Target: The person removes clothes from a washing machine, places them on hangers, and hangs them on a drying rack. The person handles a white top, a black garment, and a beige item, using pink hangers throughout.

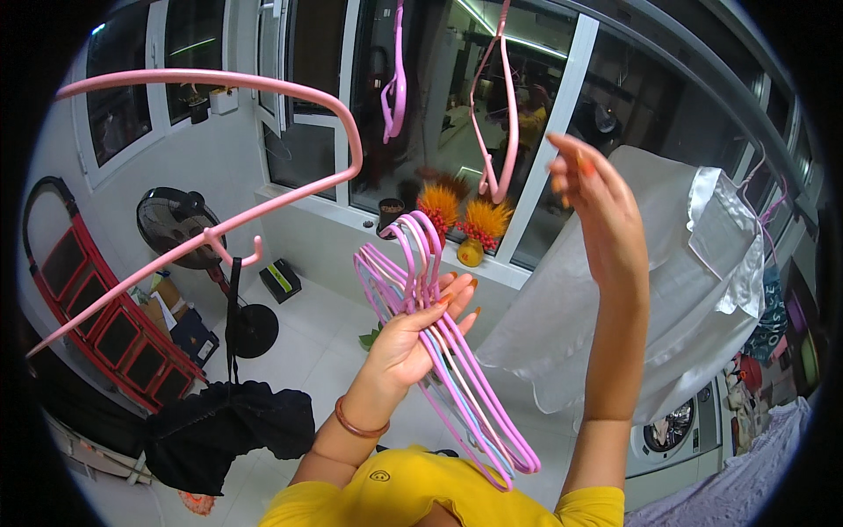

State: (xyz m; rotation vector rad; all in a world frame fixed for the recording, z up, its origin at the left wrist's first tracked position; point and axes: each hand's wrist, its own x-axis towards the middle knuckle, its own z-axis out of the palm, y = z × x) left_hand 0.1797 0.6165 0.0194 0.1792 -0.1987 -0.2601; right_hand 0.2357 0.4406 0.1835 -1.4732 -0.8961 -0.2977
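Note:
My left hand grips a bunch of several plastic clothes hangers, purple, pink and blue, their hooks bunched above the thumb. My right hand is raised at the right with its fingers apart and nothing in it. Just left of it hangs a pink hanger, apart from the fingers, and further left a purple hanger. A large pink hanger is close at the upper left, with a black garment hanging from its small hook by a strap.
A white satin garment hangs at the right under a metal rail. A standing fan and a red-framed folding ladder stand at the left. Vases with orange flowers are on the windowsill. A front-loading washing machine stands lower right.

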